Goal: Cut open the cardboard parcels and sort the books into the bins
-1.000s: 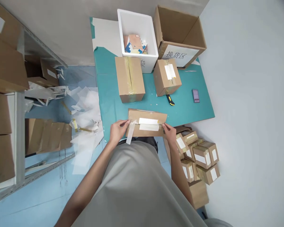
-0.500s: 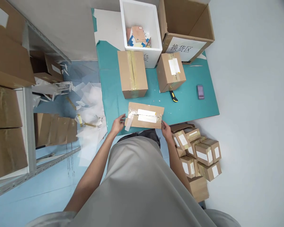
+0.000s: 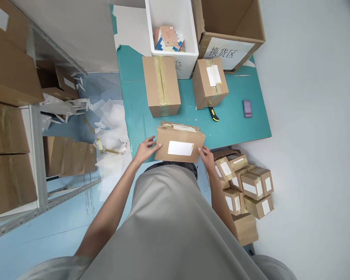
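Observation:
A brown cardboard box point(image 3: 163, 149) is at the front edge of the green table point(image 3: 230, 132), tilted so that a side with a white label faces me. My left hand point(image 3: 146, 149) grips its left end, thumb on the labelled side. At the right end my right hand point(image 3: 205, 155) holds the box, thumb on the same side. Along the box's far upper edge run a cut label and loose tape. Behind it stand a larger taped box point(image 3: 153, 85) and a smaller labelled box point(image 3: 200, 83), with a black and yellow cutter point(image 3: 214, 114) beside the smaller one.
A white foam bin point(image 3: 186, 64) and a large open carton point(image 3: 204, 42) stand at the back. A purple item point(image 3: 247, 109) lies at the right. Labelled boxes point(image 3: 251, 184) are piled below right. Shelving point(image 3: 37, 155) and scattered paper point(image 3: 111, 136) are at the left.
The box has been tipped, so its taped, labelled face has turned away and another labelled side shows. Both thumbs now rest on that side. The view has shifted slightly.

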Action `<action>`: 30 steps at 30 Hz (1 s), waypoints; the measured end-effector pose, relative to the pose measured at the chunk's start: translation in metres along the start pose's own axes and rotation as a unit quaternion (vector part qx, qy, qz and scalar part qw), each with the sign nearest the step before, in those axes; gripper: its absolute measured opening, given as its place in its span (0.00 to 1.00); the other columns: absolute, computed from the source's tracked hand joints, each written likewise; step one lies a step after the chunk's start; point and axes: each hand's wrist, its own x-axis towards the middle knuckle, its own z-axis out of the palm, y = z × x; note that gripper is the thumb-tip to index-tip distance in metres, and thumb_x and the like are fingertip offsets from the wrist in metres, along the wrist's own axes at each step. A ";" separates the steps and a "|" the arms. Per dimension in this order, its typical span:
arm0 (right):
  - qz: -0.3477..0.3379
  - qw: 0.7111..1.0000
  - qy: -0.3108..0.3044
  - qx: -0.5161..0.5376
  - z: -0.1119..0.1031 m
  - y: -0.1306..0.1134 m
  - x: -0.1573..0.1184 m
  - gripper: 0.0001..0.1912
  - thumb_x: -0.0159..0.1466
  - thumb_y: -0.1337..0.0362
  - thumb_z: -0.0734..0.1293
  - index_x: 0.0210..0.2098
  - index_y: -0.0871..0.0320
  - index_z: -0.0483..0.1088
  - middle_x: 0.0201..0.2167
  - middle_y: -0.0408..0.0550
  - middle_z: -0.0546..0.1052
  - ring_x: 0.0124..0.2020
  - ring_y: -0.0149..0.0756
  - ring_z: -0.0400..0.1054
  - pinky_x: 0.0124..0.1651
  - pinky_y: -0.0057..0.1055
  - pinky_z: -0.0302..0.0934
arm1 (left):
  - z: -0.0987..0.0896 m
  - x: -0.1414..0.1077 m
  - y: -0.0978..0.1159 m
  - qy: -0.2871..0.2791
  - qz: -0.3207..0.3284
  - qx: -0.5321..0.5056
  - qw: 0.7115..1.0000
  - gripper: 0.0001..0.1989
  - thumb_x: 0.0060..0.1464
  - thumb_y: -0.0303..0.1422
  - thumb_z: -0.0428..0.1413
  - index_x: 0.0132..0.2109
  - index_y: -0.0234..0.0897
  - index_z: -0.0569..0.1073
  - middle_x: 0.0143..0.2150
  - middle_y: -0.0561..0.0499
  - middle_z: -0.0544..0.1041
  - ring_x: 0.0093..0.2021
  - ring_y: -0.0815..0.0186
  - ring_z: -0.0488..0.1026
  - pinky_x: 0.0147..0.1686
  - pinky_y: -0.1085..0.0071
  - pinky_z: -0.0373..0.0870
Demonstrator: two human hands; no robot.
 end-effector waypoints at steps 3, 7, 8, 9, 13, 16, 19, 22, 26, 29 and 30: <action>0.003 1.000 0.008 0.004 0.002 -0.010 0.004 0.33 0.69 0.37 0.63 0.51 0.59 0.83 0.60 0.59 0.80 0.63 0.56 0.70 0.65 0.47 0.64 | 0.010 0.004 0.006 0.029 -0.015 0.053 0.998 0.28 0.56 0.60 0.61 0.40 0.38 0.87 0.63 0.38 0.79 0.68 0.45 0.72 0.66 0.55 0.69; 0.037 0.999 -0.013 0.018 0.014 -0.004 0.000 0.37 0.69 0.36 0.62 0.56 0.62 0.78 0.58 0.60 0.81 0.59 0.56 0.73 0.60 0.45 0.68 | 0.027 0.003 -0.001 0.016 -0.047 0.047 0.998 0.30 0.59 0.59 0.58 0.50 0.36 0.84 0.58 0.39 0.82 0.61 0.46 0.78 0.63 0.55 0.71; 0.045 0.999 -0.004 0.023 0.017 0.001 -0.003 0.37 0.68 0.36 0.62 0.58 0.62 0.77 0.60 0.61 0.80 0.59 0.56 0.73 0.60 0.45 0.69 | 0.031 0.000 -0.004 0.016 -0.055 0.035 0.998 0.32 0.60 0.58 0.58 0.55 0.34 0.82 0.60 0.38 0.81 0.59 0.47 0.79 0.62 0.55 0.73; 0.055 0.998 0.011 0.028 0.019 0.005 -0.006 0.37 0.68 0.37 0.63 0.60 0.61 0.75 0.61 0.62 0.78 0.60 0.55 0.73 0.60 0.45 0.69 | 0.034 -0.004 -0.007 0.020 -0.065 0.027 0.997 0.34 0.60 0.57 0.59 0.59 0.33 0.79 0.63 0.36 0.79 0.58 0.48 0.80 0.60 0.55 0.74; 0.096 0.993 0.063 0.033 0.026 0.023 -0.020 0.35 0.67 0.39 0.64 0.59 0.62 0.73 0.61 0.66 0.78 0.60 0.53 0.75 0.61 0.47 0.69 | 0.040 -0.024 -0.012 0.040 -0.103 0.003 0.994 0.37 0.59 0.56 0.62 0.63 0.30 0.75 0.65 0.30 0.76 0.59 0.47 0.79 0.57 0.56 0.76; 0.094 0.993 0.066 0.026 0.029 0.030 -0.024 0.32 0.69 0.39 0.62 0.55 0.59 0.74 0.58 0.65 0.80 0.58 0.51 0.76 0.59 0.44 0.70 | 0.045 -0.037 -0.001 0.016 -0.079 -0.016 0.997 0.36 0.59 0.56 0.61 0.62 0.32 0.75 0.62 0.33 0.79 0.57 0.48 0.80 0.53 0.57 0.79; 0.094 0.993 0.071 0.023 0.023 0.037 -0.022 0.32 0.70 0.38 0.59 0.54 0.59 0.74 0.56 0.63 0.81 0.56 0.48 0.77 0.55 0.39 0.71 | 0.051 -0.048 0.027 -0.005 -0.028 0.008 1.000 0.36 0.59 0.54 0.62 0.66 0.36 0.73 0.62 0.38 0.79 0.57 0.49 0.81 0.53 0.58 0.79; 0.094 0.991 0.093 0.006 0.008 0.047 -0.017 0.35 0.71 0.36 0.55 0.51 0.59 0.75 0.52 0.61 0.82 0.52 0.47 0.77 0.50 0.37 0.72 | 0.061 -0.061 0.069 -0.034 0.029 0.070 0.997 0.36 0.61 0.50 0.62 0.70 0.38 0.70 0.64 0.41 0.78 0.60 0.48 0.79 0.59 0.56 0.76; 0.129 0.984 0.119 -0.003 -0.017 0.058 -0.013 0.42 0.70 0.32 0.50 0.50 0.61 0.76 0.49 0.62 0.82 0.47 0.47 0.77 0.43 0.37 0.73 | 0.085 -0.079 0.117 -0.116 0.116 0.118 0.979 0.38 0.62 0.48 0.61 0.74 0.39 0.66 0.72 0.41 0.71 0.69 0.45 0.71 0.69 0.52 0.68; 0.116 0.987 0.112 -0.010 -0.029 0.058 -0.014 0.47 0.70 0.31 0.47 0.54 0.66 0.75 0.48 0.66 0.82 0.46 0.48 0.77 0.42 0.38 0.74 | 0.105 -0.085 0.133 -0.185 0.177 0.120 0.959 0.36 0.63 0.47 0.60 0.74 0.42 0.66 0.76 0.45 0.65 0.75 0.48 0.62 0.75 0.53 0.60; 0.090 0.990 0.103 -0.030 -0.031 0.057 -0.014 0.49 0.71 0.33 0.45 0.55 0.68 0.75 0.48 0.67 0.82 0.46 0.47 0.78 0.42 0.37 0.73 | 0.112 -0.086 0.135 -0.202 0.191 0.120 0.953 0.35 0.64 0.46 0.59 0.74 0.44 0.65 0.77 0.47 0.63 0.77 0.50 0.60 0.76 0.55 0.58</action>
